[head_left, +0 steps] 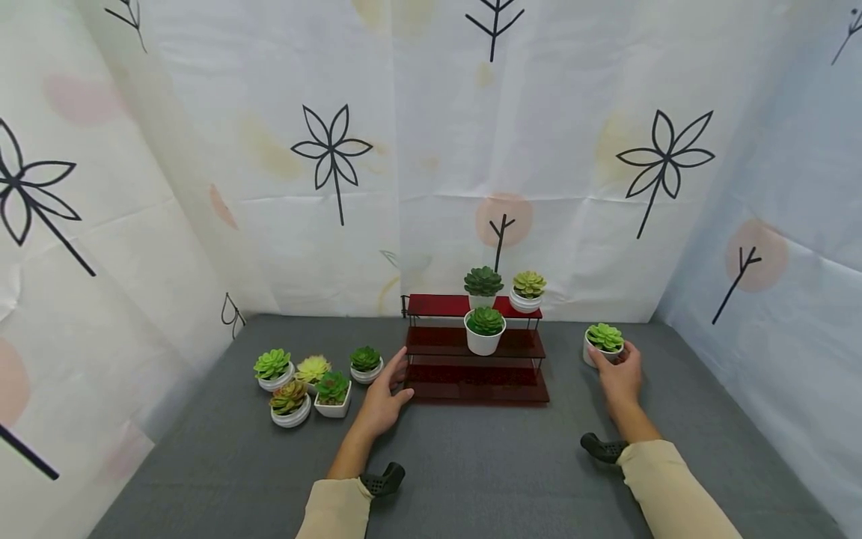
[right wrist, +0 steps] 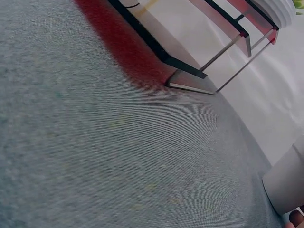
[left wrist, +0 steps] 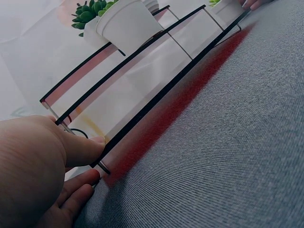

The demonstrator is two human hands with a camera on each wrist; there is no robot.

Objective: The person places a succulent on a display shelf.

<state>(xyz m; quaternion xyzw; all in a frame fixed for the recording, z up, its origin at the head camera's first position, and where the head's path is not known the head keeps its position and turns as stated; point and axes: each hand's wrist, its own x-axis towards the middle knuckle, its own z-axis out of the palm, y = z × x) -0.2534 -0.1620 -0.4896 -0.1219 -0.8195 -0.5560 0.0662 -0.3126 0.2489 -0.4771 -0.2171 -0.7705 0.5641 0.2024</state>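
Note:
A three-tier red display stand (head_left: 474, 342) stands at the back of the table. My left hand (head_left: 382, 400) grips its left end; in the left wrist view the thumb (left wrist: 85, 149) lies against the lowest tier and other fingers sit below its edge. To the right of the stand, my right hand (head_left: 621, 378) holds a light-green potted succulent (head_left: 604, 340) between thumb and fingers. Its white pot (right wrist: 287, 183) shows at the right wrist view's lower right corner, close to the tabletop. A dark-green succulent (head_left: 485, 329) in a white pot occupies the middle tier.
The top tier carries another dark-green succulent (head_left: 483, 281) and a yellow-green succulent (head_left: 528, 290). Several potted succulents stand left of my left hand, including a dark-green one (head_left: 366, 362) and a square-potted one (head_left: 333, 393). Patterned cloth (head_left: 431, 150) hangs behind the grey table (head_left: 485, 479).

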